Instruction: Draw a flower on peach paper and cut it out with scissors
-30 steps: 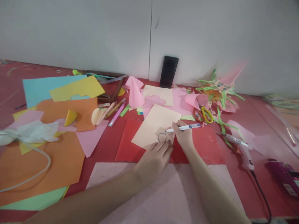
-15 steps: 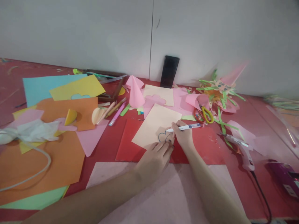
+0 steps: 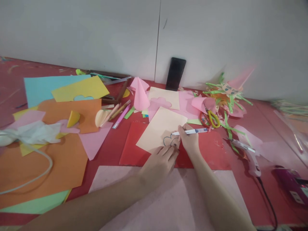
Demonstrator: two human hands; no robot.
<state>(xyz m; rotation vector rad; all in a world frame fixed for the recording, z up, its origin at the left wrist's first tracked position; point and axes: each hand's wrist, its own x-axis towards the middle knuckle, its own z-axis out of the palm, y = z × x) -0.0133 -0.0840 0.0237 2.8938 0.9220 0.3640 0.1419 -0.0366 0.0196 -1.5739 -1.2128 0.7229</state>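
My right hand (image 3: pixel 190 143) is closed around a white marker pen (image 3: pixel 191 132), whose tip meets a cream sheet of paper (image 3: pixel 160 124). A dark, curved, scalloped outline (image 3: pixel 167 139) is drawn near the sheet's lower right edge. My left hand (image 3: pixel 159 162) lies flat over the lower edge of that sheet, fingers stretched out and covering part of the drawing. Beneath the sheet is a red board (image 3: pixel 132 150), with a large pale pink sheet (image 3: pixel 154 205) nearer to me.
A pink paper cone (image 3: pixel 141 98) and a leaning phone (image 3: pixel 175 73) stand behind the sheet. Scissors (image 3: pixel 213 119), a glue gun (image 3: pixel 249 157) and a purple object (image 3: pixel 291 184) lie to the right. Orange paper (image 3: pixel 48 168) and pens (image 3: pixel 121 116) lie to the left.
The pen tip has moved slightly to the right over the sheet. My left hand keeps its place, and the whole view has shifted very slightly.
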